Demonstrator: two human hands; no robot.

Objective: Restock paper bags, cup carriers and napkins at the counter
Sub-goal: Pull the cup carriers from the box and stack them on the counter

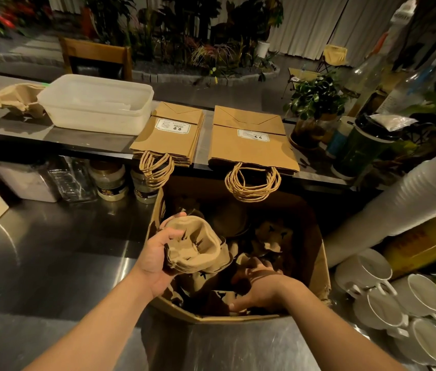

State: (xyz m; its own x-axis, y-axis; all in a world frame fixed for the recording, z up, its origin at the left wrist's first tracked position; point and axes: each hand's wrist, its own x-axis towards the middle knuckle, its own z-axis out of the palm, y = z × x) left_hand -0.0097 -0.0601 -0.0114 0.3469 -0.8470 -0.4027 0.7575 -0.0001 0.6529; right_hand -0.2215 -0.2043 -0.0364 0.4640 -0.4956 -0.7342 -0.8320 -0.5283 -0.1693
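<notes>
Left hand grips stacked carriers over the box, right hand curls on loose ones inside, while bags labelled "66" lie at 12 o'clock beside a tub.

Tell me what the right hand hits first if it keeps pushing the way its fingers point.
Probably the loose cup carriers lying in the cardboard box. The right hand points forward and down into them; depth is unclear in the dim box.

Dim, warm, lit from overhead. Glare streaks on the near steel worktop; deep shadow inside the brown cardboard box. Edges bowed by wide-angle distortion; far-right white ceramic cups blurred.
</notes>
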